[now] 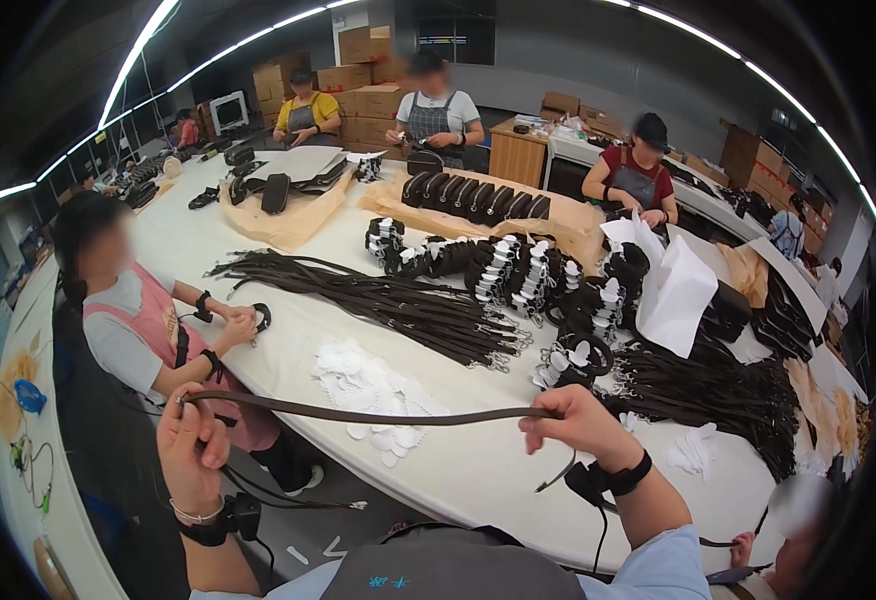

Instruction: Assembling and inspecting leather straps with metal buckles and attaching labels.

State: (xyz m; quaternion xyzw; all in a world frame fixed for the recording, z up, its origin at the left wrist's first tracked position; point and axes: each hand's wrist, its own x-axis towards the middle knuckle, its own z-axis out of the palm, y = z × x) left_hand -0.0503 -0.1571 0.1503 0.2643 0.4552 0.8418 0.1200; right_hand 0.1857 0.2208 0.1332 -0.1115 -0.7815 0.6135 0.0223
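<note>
A long dark brown strap point(378, 412) stretches between my two hands above the near edge of the white table point(288, 345). My left hand point(192, 450) is closed on one part of it, fingertips pinched at the top. From that hand a loose length hangs down, with a metal clip point(358, 505) at its end. My right hand point(588, 428) grips the strap farther along, and a short piece dangles below it. Beyond the strap lies a pile of white paper tags point(368, 385). Behind them, a bundle of dark straps point(388, 305) with metal clips spreads across the table.
Coiled straps with white tags point(518, 270) stand in rows at the centre. More straps point(708, 395) lie at right near white sheets point(673, 290). Black cases point(473, 195) sit on brown paper. A person in a pink apron point(163, 320) works close at left; others surround the table.
</note>
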